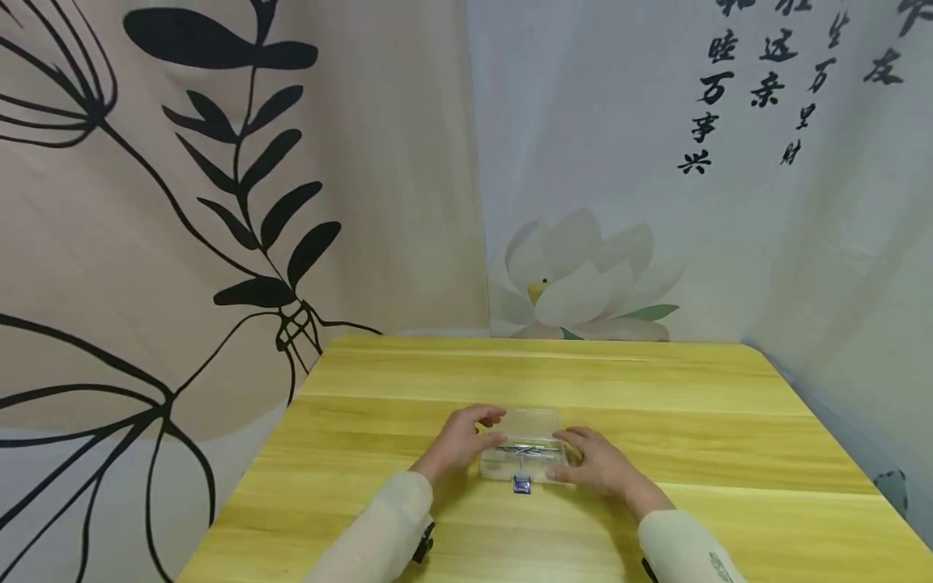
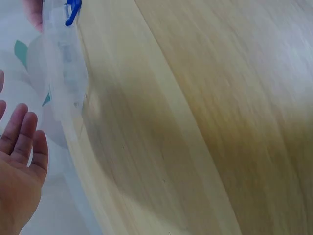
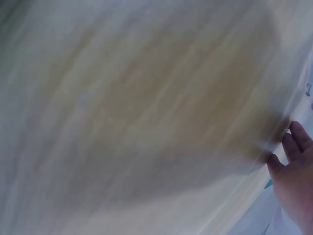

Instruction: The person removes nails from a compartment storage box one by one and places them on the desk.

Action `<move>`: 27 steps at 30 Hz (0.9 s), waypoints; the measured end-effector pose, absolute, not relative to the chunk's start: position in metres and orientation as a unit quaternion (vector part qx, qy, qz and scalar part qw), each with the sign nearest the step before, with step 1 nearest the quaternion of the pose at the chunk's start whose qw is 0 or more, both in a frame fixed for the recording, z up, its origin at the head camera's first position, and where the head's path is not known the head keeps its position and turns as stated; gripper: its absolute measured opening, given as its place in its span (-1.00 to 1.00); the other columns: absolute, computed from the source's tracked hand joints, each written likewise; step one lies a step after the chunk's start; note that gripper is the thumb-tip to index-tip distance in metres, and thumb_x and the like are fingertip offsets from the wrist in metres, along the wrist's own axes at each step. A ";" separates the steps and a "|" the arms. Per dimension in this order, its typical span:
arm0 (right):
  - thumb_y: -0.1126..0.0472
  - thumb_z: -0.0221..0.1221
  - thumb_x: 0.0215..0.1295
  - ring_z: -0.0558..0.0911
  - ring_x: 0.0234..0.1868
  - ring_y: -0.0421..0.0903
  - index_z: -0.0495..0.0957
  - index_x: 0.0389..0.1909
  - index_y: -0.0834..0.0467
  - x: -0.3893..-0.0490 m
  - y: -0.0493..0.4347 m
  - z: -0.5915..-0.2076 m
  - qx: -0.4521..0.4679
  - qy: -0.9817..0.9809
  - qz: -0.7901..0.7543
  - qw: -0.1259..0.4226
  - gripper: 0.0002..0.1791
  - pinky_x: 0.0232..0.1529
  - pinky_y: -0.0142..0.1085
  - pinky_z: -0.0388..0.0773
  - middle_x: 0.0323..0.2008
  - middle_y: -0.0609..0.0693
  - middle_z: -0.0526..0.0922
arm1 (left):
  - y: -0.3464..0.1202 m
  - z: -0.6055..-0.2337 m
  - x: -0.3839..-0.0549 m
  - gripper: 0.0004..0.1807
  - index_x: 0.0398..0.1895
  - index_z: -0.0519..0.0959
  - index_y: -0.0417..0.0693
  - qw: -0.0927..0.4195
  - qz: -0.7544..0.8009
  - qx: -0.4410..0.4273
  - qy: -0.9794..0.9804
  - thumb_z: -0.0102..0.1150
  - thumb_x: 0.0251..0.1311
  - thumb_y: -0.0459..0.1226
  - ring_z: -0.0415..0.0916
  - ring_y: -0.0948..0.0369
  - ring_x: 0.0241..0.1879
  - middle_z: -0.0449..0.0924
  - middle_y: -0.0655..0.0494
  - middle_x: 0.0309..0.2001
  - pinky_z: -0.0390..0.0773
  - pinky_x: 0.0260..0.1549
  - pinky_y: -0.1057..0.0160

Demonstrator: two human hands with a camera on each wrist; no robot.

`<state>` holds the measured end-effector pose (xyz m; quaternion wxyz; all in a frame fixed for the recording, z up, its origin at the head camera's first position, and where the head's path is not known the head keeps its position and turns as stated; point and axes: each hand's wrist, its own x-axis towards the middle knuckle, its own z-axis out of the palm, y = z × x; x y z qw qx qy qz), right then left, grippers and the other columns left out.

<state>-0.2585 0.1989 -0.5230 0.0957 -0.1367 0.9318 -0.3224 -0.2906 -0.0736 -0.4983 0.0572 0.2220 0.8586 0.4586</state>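
A small clear plastic box (image 1: 503,468) sits on the table with its transparent lid (image 1: 530,421) raised at the back. Thin metal pieces (image 1: 528,449) lie in its rear part; their kind is too small to tell. A blue latch (image 1: 521,484) hangs at the front. My right hand (image 1: 598,465) grips the box's right end, thumb toward the front and fingers toward the back. At the left side, my left hand (image 1: 461,441) hovers with loosely extended fingers, thumb close to the rim. In the left wrist view its fingers (image 2: 22,134) appear apart from the box (image 2: 66,68).
The yellow wood-grain table (image 1: 408,376) spreads around the box on all sides. Behind it hangs a printed cloth (image 1: 408,202) with plant drawings, a lotus flower and dark written characters. The right wrist view shows mostly blurred tabletop (image 3: 146,122).
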 end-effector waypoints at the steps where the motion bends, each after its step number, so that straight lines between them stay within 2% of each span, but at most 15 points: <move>1: -0.29 0.34 0.13 0.22 0.37 0.40 0.38 0.40 0.06 -0.259 0.199 -0.524 -0.134 0.932 -0.323 0.096 -0.12 0.22 0.37 0.17 0.41 0.28 0.24 | -0.072 -0.499 -0.290 -0.58 0.19 0.55 -0.23 0.056 0.462 0.224 0.857 0.29 0.29 -0.29 0.49 0.00 0.05 0.59 -0.17 0.08 0.49 0.02 -0.01; 7: -0.30 0.34 0.12 0.22 0.38 0.37 0.38 0.40 0.02 -0.259 0.200 -0.530 -0.128 0.934 -0.321 0.094 -0.13 0.23 0.35 0.17 0.42 0.24 0.24 | -0.065 -0.500 -0.288 -0.63 0.12 0.59 -0.24 0.059 0.476 0.213 0.851 0.30 0.28 -0.30 0.51 0.03 0.00 0.61 -0.15 0.03 0.52 -0.04 0.07; 16: -0.28 0.35 0.12 0.23 0.38 0.36 0.40 0.39 0.02 -0.260 0.201 -0.531 -0.128 0.933 -0.326 0.087 -0.14 0.22 0.35 0.19 0.42 0.21 0.25 | -0.061 -0.504 -0.291 -0.70 0.03 0.64 -0.21 0.067 0.486 0.196 0.849 0.32 0.25 -0.32 0.54 0.17 -0.15 0.64 -0.06 -0.08 0.55 -0.21 0.23; 27: -0.27 0.35 0.14 0.23 0.37 0.38 0.39 0.39 0.06 -0.259 0.202 -0.528 -0.138 0.927 -0.336 0.091 -0.14 0.21 0.35 0.19 0.41 0.25 0.25 | -0.057 -0.508 -0.287 -0.75 -0.01 0.66 -0.19 0.083 0.498 0.171 0.846 0.32 0.25 -0.34 0.52 0.15 -0.17 0.63 0.05 -0.15 0.55 -0.25 0.25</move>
